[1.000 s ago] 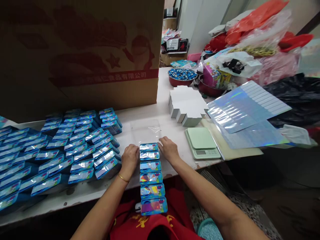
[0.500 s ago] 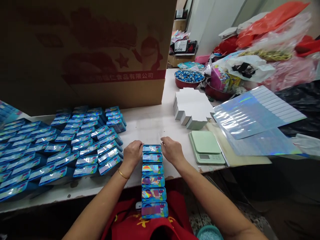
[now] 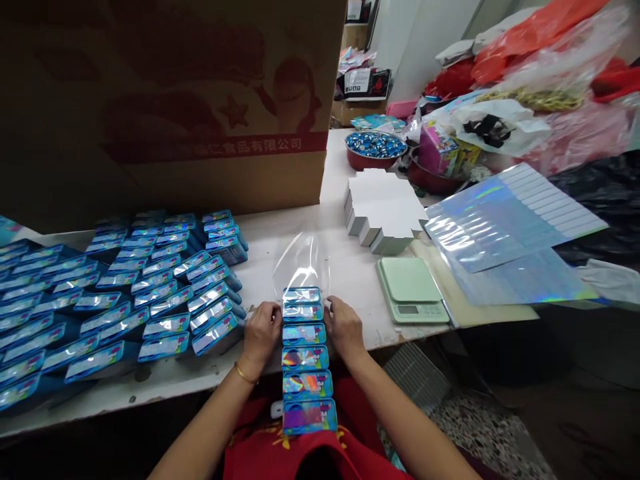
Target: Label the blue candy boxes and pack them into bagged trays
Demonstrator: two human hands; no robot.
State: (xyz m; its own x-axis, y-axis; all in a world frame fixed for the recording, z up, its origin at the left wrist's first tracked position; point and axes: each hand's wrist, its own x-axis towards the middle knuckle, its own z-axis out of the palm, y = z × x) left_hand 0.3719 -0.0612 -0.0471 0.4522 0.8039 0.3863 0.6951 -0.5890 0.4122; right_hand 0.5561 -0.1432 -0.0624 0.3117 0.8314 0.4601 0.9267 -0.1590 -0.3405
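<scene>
A row of several small blue boxes [image 3: 305, 359] with shiny holographic faces runs from my body up to the table edge. A clear plastic bag [image 3: 301, 257] lies around the far end of the row, its closed end puffed out over the table. My left hand [image 3: 263, 333] is closed at the left side of the row, thumb and fingers pinched on the bag's edge. My right hand [image 3: 344, 328] pinches the opposite edge on the right side. The lower parts of the boxes are hidden.
Many blue boxes [image 3: 165, 297] stand in rows at left before a large cardboard box [image 3: 225, 180]. At right are a stack of white card cut-outs [image 3: 383, 203], a green scale [image 3: 411, 287], holographic sheets [image 3: 505, 227] and a red bowl [image 3: 373, 160] of blue pieces.
Both hands have come closer to my body along the row, drawing the clear bag's edges with them. The bag now shows puffed up beyond the far boxes. The view has shifted slightly.
</scene>
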